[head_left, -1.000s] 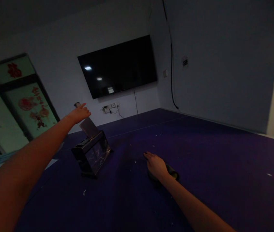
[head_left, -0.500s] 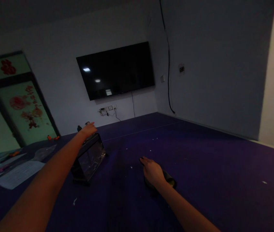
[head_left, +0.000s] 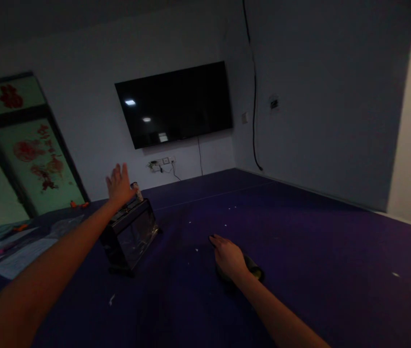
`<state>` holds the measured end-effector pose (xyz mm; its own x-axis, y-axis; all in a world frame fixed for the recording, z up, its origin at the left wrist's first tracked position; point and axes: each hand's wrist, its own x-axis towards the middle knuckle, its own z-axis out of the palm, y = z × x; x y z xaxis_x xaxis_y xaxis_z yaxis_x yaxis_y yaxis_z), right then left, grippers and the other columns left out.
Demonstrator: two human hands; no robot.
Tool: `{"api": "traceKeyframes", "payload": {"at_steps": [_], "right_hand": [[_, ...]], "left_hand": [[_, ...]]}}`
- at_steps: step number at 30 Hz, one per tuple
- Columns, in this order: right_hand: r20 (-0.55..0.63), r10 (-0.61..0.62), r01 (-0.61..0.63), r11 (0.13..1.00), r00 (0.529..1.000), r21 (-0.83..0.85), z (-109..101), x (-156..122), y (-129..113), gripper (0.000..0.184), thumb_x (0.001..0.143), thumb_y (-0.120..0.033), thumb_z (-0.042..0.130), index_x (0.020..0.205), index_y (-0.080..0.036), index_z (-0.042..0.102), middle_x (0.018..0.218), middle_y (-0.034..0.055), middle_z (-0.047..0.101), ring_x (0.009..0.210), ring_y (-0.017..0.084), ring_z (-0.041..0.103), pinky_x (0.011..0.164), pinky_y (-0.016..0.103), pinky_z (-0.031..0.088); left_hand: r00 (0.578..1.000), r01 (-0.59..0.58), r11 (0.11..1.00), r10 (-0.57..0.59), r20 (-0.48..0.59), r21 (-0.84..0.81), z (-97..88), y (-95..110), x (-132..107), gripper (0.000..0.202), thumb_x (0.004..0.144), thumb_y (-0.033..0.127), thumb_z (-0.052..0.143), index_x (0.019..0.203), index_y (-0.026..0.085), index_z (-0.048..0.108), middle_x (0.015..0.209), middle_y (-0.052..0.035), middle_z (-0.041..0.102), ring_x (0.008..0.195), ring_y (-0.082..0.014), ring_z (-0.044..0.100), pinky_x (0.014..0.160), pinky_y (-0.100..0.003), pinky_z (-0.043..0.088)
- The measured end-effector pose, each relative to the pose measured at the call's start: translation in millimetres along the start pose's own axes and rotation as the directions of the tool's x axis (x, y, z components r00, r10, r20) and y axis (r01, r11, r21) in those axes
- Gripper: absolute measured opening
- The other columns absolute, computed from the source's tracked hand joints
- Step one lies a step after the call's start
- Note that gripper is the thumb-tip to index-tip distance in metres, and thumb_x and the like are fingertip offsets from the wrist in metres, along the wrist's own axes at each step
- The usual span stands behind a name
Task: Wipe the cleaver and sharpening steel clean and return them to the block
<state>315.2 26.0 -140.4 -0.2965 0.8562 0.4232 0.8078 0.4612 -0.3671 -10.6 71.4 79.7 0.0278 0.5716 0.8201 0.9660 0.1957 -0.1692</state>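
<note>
My left hand is raised above a small dark box with a clear front that stands on the purple floor. Its fingers are spread apart and hold nothing. A small can or bottle stands just behind the box, beside that hand. My right hand lies palm down on the floor, fingers stretched forward, resting over a dark rounded object whose end shows beyond my wrist. I cannot tell whether it grips that object.
A black TV hangs on the far wall above a wall socket with cables. Glass doors with red decorations are at left. Papers and plastic sheets lie on the floor at left. Small white scraps dot the carpet.
My left hand first came down onto the top of the box, then lifted off it with fingers spread. The flap that stood up from the box no longer shows. My right hand stayed put.
</note>
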Motion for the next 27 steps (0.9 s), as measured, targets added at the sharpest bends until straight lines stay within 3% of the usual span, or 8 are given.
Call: {"api": "traceKeyframes", "payload": {"at_steps": [4,6,9,17,20,23,25,27], "right_hand": [[0.001,-0.002,0.002,1.000,1.000,-0.009,0,0,0,0.046,0.077,-0.010,0.036,0.121,-0.014,0.049,0.125,0.0101,0.048,0.111,0.020,0.047,0.093,0.030,0.035],[0.001,0.002,-0.002,1.000,1.000,-0.013,1,0,0,0.046,0.076,-0.010,0.036,0.120,-0.014,0.050,0.125,0.0104,0.048,0.110,0.021,0.048,0.092,0.030,0.035],[-0.001,0.006,-0.006,1.000,1.000,-0.007,1,0,0,0.047,0.075,-0.009,0.037,0.120,-0.015,0.051,0.124,0.0098,0.049,0.110,0.020,0.049,0.092,0.030,0.036],[-0.018,-0.007,0.007,1.000,1.000,0.012,2,0,1,0.048,0.074,-0.009,0.037,0.119,-0.015,0.051,0.123,0.0090,0.050,0.109,0.019,0.048,0.092,0.029,0.035],[-0.056,0.034,-0.032,0.999,0.998,0.037,2,1,0,0.051,0.074,-0.010,0.037,0.125,-0.014,0.044,0.120,0.0094,0.053,0.104,0.019,0.052,0.088,0.028,0.038],[-0.127,0.070,-0.053,0.990,0.989,0.134,0,1,-2,0.053,0.075,-0.011,0.038,0.128,-0.013,0.040,0.117,0.0100,0.055,0.101,0.020,0.053,0.087,0.029,0.039],[-0.199,0.070,-0.015,0.964,0.978,0.264,-1,2,-3,0.049,0.076,-0.012,0.037,0.125,-0.012,0.044,0.117,0.0100,0.054,0.105,0.020,0.051,0.090,0.029,0.037],[-0.241,0.092,0.030,0.889,0.966,0.456,-2,3,-4,0.044,0.076,-0.016,0.038,0.118,-0.013,0.050,0.118,0.0092,0.054,0.108,0.019,0.049,0.094,0.030,0.034]], "left_hand": [[0.882,0.471,0.866,-0.459,0.108,-0.170,-0.5,-10,-22,0.084,0.067,0.049,0.054,0.125,-0.006,0.030,0.121,-0.0310,0.042,0.113,-0.0366,0.041,0.080,-0.043,0.040],[0.870,0.486,0.856,-0.453,0.197,-0.176,1.6,-16,-32,0.062,0.069,0.050,0.050,0.104,0.000,0.054,0.092,-0.0226,0.061,0.089,-0.0332,0.057,0.065,-0.037,0.044],[0.885,0.454,0.867,-0.412,0.218,-0.206,-1.7,-21,-33,0.048,0.074,0.050,0.043,0.077,0.006,0.063,0.063,-0.0120,0.061,0.068,-0.0255,0.059,0.052,-0.030,0.041],[0.927,0.338,0.881,-0.373,-0.047,-0.331,-92.2,-27,67,0.082,0.082,0.060,0.004,0.108,-0.005,0.048,0.094,-0.0133,0.061,0.084,-0.0219,0.052,0.056,-0.030,0.041],[0.974,0.157,0.908,-0.207,-0.091,-0.388,-130.2,-10,84,0.067,0.084,0.057,0.006,0.122,0.011,0.039,0.114,-0.0053,0.056,0.093,-0.0158,0.053,0.067,-0.027,0.043],[0.988,-0.147,0.915,0.120,-0.095,-0.376,-148.7,28,44,0.050,0.082,0.052,0.033,0.114,0.015,0.046,0.107,-0.0050,0.060,0.090,-0.0156,0.057,0.074,-0.027,0.047],[0.880,-0.475,0.843,0.457,-0.132,-0.253,-147.0,59,-13,0.037,0.083,0.039,0.039,0.110,0.015,0.049,0.101,-0.0074,0.062,0.091,-0.0187,0.058,0.079,-0.032,0.047],[0.641,-0.767,0.622,0.736,-0.216,-0.160,-134.9,89,-80,0.026,0.085,0.021,0.036,0.105,0.014,0.051,0.105,-0.0075,0.061,0.101,-0.0188,0.054,0.086,-0.036,0.045]]}}
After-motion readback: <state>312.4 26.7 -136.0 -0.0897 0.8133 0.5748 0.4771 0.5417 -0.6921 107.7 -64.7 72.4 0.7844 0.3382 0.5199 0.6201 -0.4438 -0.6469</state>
